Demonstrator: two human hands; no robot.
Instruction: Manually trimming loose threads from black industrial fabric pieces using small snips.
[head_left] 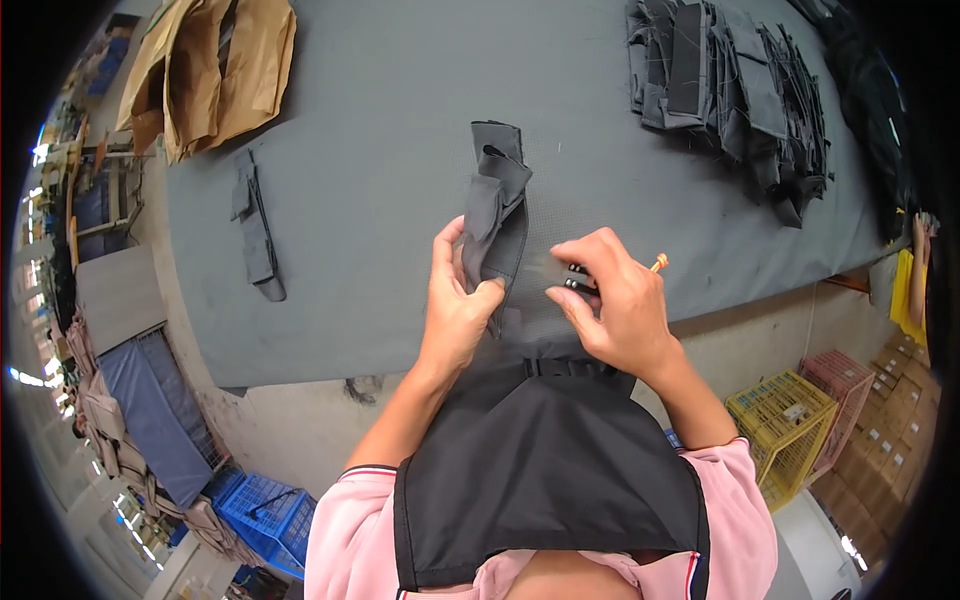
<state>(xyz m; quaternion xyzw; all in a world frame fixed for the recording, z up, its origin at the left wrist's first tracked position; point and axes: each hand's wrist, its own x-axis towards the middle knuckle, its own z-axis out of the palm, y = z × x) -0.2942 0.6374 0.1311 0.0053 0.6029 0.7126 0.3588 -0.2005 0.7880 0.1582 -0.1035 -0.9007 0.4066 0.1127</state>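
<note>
My left hand [457, 305] pinches a dark grey sewn fabric strip [495, 215] between thumb and fingers. The strip is folded over itself, and its far end reaches away from me across the grey table [370, 150]. To its right, a short gap apart, my right hand [620, 300] is curled around a small black tool [580, 284] with bright metal dots; its kind is mostly hidden by the fingers. An orange tip [659, 262] sticks out past the knuckles of that hand. Another dark fabric strip [259, 230] lies by itself on the left of the table.
A pile of dark fabric strips [735, 85] with frayed threads lies far right. An open brown paper bag [225, 75] stands far left. Below the table edge are a blue crate [265, 515], a yellow crate [785, 420] and cardboard boxes [890, 430]. Another person's hand [922, 235] shows at far right.
</note>
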